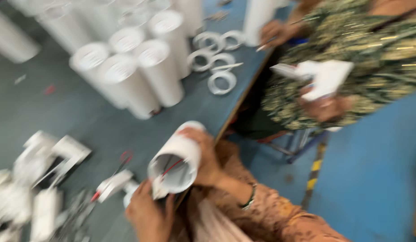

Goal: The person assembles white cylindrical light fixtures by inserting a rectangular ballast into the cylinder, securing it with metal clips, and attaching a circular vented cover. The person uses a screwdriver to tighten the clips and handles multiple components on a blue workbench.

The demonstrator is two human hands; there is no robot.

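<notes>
The picture is blurred by motion. My right hand (207, 157) grips a white plastic cylinder (181, 154) near the table's front edge, its open end facing me with red and black wires inside. My left hand (147, 215) is at the cylinder's lower rim, fingers closed on a small white part (159, 192) there. A white piece with a red tip (110, 184) lies just left of my left hand.
Several upright white cylinders (127, 67) stand at the table's back. White rings (221, 81) lie near them. White brackets (42, 175) are heaped at the left. A co-worker in a patterned garment (351, 49) sits at the right, holding a white part (326, 77).
</notes>
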